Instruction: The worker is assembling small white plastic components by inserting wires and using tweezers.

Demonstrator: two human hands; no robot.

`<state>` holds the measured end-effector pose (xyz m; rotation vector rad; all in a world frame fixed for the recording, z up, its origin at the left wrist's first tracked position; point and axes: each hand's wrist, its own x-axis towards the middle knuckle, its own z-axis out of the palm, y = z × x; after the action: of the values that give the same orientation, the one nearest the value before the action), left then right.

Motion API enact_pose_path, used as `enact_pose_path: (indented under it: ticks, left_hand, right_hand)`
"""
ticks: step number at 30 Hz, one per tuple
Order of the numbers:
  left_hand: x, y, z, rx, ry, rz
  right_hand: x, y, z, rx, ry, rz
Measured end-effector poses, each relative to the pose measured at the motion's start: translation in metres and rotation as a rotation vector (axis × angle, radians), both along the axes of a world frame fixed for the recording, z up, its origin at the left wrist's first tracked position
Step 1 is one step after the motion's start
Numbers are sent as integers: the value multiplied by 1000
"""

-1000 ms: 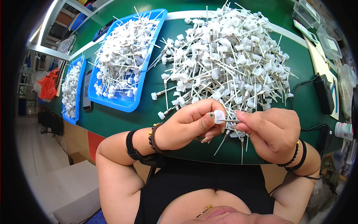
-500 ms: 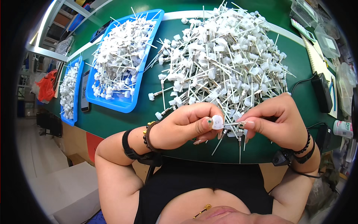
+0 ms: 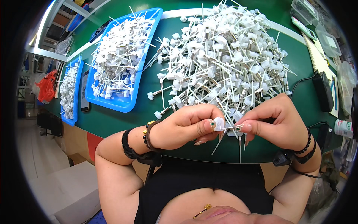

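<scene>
White plastic piece (image 3: 219,124), small and rounded, sits in front of the person's chest, over the near edge of the pile. Left hand (image 3: 184,125) has its grip closed on it, thumb on the near face, fingers curled behind, probably to keep it steady with its right side exposed. Right hand (image 3: 278,121) has its grip pinched around a slim metal rod (image 3: 230,127), fingertips close to the piece, likely for fine control. Rod points left and meets the piece; can't tell whether it's a part of it or separate. Both wrists carry dark bands, well clear of the fingers.

Just beyond the hands, a big pile of white-headed parts (image 3: 223,63) with thin stems spreads over the green bench (image 3: 115,121), presumably there for easy reach. To its left, a large blue tray (image 3: 128,107) carries similar parts, its rim likely keeping them apart from the loose ones. Farther left, a smaller blue tray (image 3: 77,100) has more, with a phone (image 3: 85,91) between the trays. Far right: black adapter (image 3: 323,92), white jar (image 3: 343,128), seemingly set aside from the working area.
</scene>
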<state>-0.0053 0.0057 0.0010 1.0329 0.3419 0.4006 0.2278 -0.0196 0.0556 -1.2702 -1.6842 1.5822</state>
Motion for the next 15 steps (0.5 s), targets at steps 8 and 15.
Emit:
enact_pose_path:
  ticks: [8, 15]
  left_hand:
    - [-2, 1, -1, -81, -22, -19]
    - [-4, 1, 1, -164, -128, -57]
  right_hand:
    - [-1, 0, -7, 185, 17, 16]
    - [-4, 3, -18, 591, -34, 48]
